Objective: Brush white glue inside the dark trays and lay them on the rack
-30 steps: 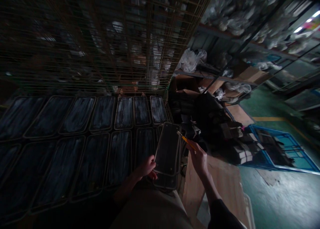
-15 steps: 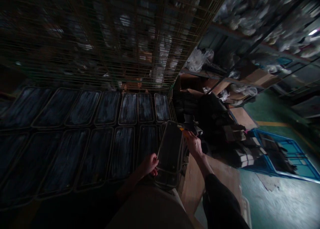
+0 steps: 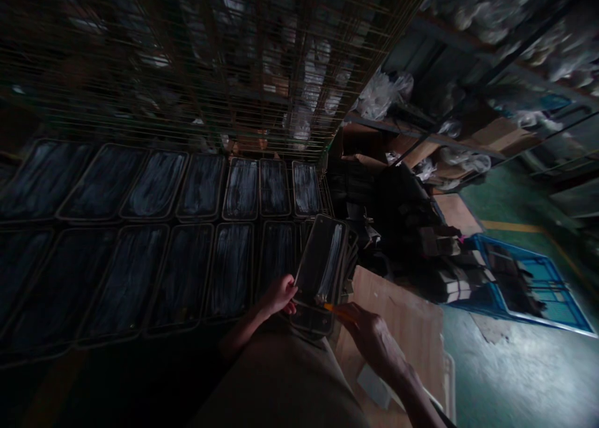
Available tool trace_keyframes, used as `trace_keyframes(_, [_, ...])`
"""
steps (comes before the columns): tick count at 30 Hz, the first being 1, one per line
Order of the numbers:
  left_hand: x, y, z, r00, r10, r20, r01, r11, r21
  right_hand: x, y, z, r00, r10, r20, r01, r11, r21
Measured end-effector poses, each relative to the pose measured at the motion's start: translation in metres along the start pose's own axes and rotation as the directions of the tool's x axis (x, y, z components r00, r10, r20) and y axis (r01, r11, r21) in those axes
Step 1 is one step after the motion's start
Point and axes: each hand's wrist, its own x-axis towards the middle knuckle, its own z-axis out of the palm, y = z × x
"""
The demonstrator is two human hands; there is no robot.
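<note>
My left hand [image 3: 282, 294] grips the left edge of a dark rectangular tray-like panel [image 3: 311, 259] with a pale rim, tilted in front of me. In my right hand [image 3: 369, 331] is a brush [image 3: 337, 310] with an orange handle, its bristles touching the panel's lower part. A whitish wet streak [image 3: 331, 262] runs along the panel's right half. Under the held panel lies another dark panel [image 3: 311, 321], partly covered. To the left, two rows of similar panels [image 3: 229, 266] lie side by side, most smeared with whitish streaks.
Behind the rows stands a wire mesh cage [image 3: 262, 66]. On the right are a wooden board [image 3: 397, 322], stacked dark bundles [image 3: 397, 209] and a blue crate [image 3: 556, 291]. Shelving with plastic-wrapped goods [image 3: 384, 94] is farther back, above a green floor [image 3: 519, 365].
My right hand has drawn the brush down from the panel's upper right to its lower part, leaving a whitish streak. My left hand keeps its hold on the edge.
</note>
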Motion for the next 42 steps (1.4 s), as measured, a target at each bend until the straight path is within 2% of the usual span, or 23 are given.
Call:
trace_keyframes(3, [0.001,-0.002,0.001,1.000,0.007,-0.002,-0.007,1.000,-0.016,0.020,0.006,-0.006,1.000,0.015,0.019,-0.017,0.996,0.090])
trace_keyframes(6, [0.002,-0.005,0.001,0.999,0.038,-0.003,-0.038,0.999,-0.036,0.060,0.027,-0.013,1.000,-0.008,-0.008,0.009,0.992,0.122])
trace_keyframes(8, [0.002,-0.006,0.001,0.998,0.062,0.003,-0.062,0.997,-0.039,0.090,0.043,-0.020,0.995,-0.029,-0.098,0.038,0.995,0.091])
trace_keyframes(11, [0.002,-0.007,0.000,0.997,0.081,0.009,-0.080,0.997,-0.022,0.130,0.060,-0.034,0.954,-0.061,-0.294,0.059,0.998,-0.017])
trace_keyframes(13, [0.003,-0.006,0.001,0.996,0.086,-0.001,-0.086,0.996,-0.019,0.150,0.062,-0.043,0.926,-0.084,-0.368,0.066,0.996,-0.063])
trace_keyframes(15, [0.003,-0.006,0.001,0.996,0.089,-0.008,-0.089,0.996,-0.024,0.165,0.059,-0.047,0.914,-0.108,-0.392,0.080,0.993,-0.088])
trace_keyframes(19, [0.001,-0.004,0.000,0.996,0.083,-0.008,-0.084,0.996,-0.040,0.184,0.048,-0.037,0.912,-0.156,-0.379,0.108,0.984,-0.144])
trace_keyframes(22, [-0.002,-0.002,0.000,0.996,0.091,-0.010,-0.091,0.995,-0.048,0.181,0.042,-0.023,0.931,-0.176,-0.319,0.125,0.977,-0.174])
trace_keyframes(24, [-0.003,-0.001,-0.001,0.995,0.097,-0.005,-0.097,0.993,-0.062,0.168,0.038,-0.015,0.947,-0.188,-0.260,0.144,0.973,-0.180])
trace_keyframes(27, [-0.004,-0.001,-0.002,0.997,0.083,0.001,-0.083,0.991,-0.102,0.135,0.029,-0.007,0.966,-0.208,-0.153,0.185,0.971,-0.152])
trace_keyframes(30, [-0.004,-0.001,-0.003,0.997,0.077,0.000,-0.076,0.988,-0.131,0.098,0.018,0.000,0.981,-0.193,-0.016,0.192,0.980,-0.050])
trace_keyframes(32, [-0.004,-0.001,-0.003,0.997,0.074,-0.003,-0.073,0.987,-0.145,0.075,0.013,0.005,0.985,-0.169,0.046,0.168,0.985,0.027])
trace_keyframes(35, [-0.007,-0.001,-0.005,0.998,0.061,0.028,-0.056,0.984,-0.169,0.051,0.013,0.015,0.992,-0.103,0.073,0.093,0.987,0.129])
trace_keyframes(38, [-0.010,-0.002,-0.006,0.996,0.070,0.047,-0.061,0.983,-0.171,0.047,0.028,0.021,0.998,-0.005,0.067,-0.014,0.960,0.279])
trace_keyframes(40, [-0.010,-0.003,-0.006,0.996,0.090,0.027,-0.085,0.985,-0.152,0.058,0.043,0.019,0.998,0.042,0.036,-0.053,0.924,0.379])
trace_keyframes(42, [-0.010,-0.003,-0.006,0.995,0.099,-0.003,-0.098,0.987,-0.124,0.076,0.058,0.010,0.997,0.074,-0.038,-0.053,0.916,0.398])
